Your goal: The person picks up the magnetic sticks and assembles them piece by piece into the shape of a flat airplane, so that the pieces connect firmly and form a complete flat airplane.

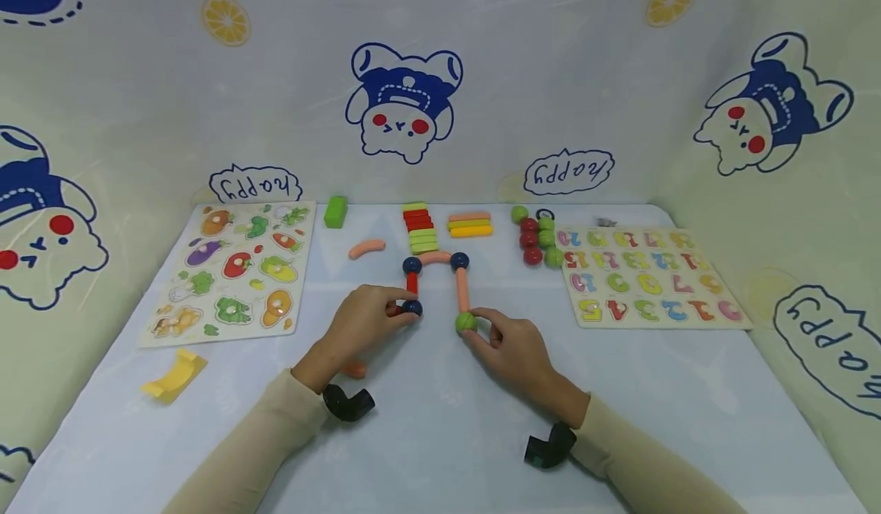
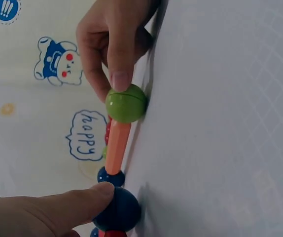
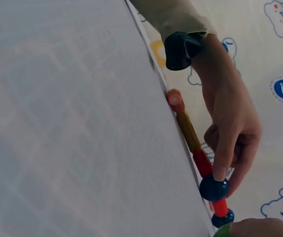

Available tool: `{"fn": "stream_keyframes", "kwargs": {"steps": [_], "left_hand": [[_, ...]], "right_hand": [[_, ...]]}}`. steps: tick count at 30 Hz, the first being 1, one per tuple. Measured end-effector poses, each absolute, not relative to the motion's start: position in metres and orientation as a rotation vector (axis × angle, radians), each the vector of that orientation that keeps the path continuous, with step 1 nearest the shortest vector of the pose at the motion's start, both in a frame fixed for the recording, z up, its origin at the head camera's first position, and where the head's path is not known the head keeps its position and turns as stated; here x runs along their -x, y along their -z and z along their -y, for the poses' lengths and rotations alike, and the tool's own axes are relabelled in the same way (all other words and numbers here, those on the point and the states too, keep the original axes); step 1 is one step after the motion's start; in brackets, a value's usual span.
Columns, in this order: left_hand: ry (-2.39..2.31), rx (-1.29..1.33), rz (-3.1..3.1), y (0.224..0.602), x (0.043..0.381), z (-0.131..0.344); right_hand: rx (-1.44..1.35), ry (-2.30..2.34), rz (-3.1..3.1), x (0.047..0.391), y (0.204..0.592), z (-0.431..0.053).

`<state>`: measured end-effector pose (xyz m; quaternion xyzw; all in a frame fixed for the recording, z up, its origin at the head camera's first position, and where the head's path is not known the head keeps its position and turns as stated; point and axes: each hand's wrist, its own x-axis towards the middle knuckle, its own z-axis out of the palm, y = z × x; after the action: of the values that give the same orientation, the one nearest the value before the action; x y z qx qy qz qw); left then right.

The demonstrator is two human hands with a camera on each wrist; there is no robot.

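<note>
My left hand (image 1: pixel 365 317) pinches a dark blue ball (image 3: pixel 214 187) between thumb and finger. My right hand (image 1: pixel 518 352) grips a green ball (image 1: pixel 466 322) the same way. A straight orange stick (image 1: pixel 463 290) runs from the green ball up to a second blue ball (image 1: pixel 459 260). From there a curved orange stick (image 1: pixel 435 257) leads to a third blue ball (image 1: pixel 411 266), and a red stick (image 1: pixel 412 284) joins that one to the held blue ball. In the right wrist view, a red piece (image 3: pixel 202 162), a yellow stick (image 3: pixel 187 130) and an orange end piece (image 3: pixel 175 99) trail from the held blue ball.
A vegetable puzzle board (image 1: pixel 234 269) lies left, a number board (image 1: pixel 650 281) right. Behind the frame are stacked red and green sticks (image 1: pixel 419 227), yellow and orange sticks (image 1: pixel 470 225), and red and green balls (image 1: pixel 532 240). A loose curved stick (image 1: pixel 367 248), green block (image 1: pixel 336 212) and yellow piece (image 1: pixel 175 375) lie leftward.
</note>
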<state>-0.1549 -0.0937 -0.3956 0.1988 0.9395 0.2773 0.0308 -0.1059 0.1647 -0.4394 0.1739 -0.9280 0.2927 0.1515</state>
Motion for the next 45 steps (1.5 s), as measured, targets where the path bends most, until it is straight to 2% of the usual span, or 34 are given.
{"fn": "stream_keyframes", "kwargs": {"steps": [45], "left_hand": [[-0.893, -0.668, -2.833, 0.3935, 0.1466, 0.0929]], "right_hand": [[-0.462, -0.953, 2.673, 0.1044, 0.4371, -0.1669]]}}
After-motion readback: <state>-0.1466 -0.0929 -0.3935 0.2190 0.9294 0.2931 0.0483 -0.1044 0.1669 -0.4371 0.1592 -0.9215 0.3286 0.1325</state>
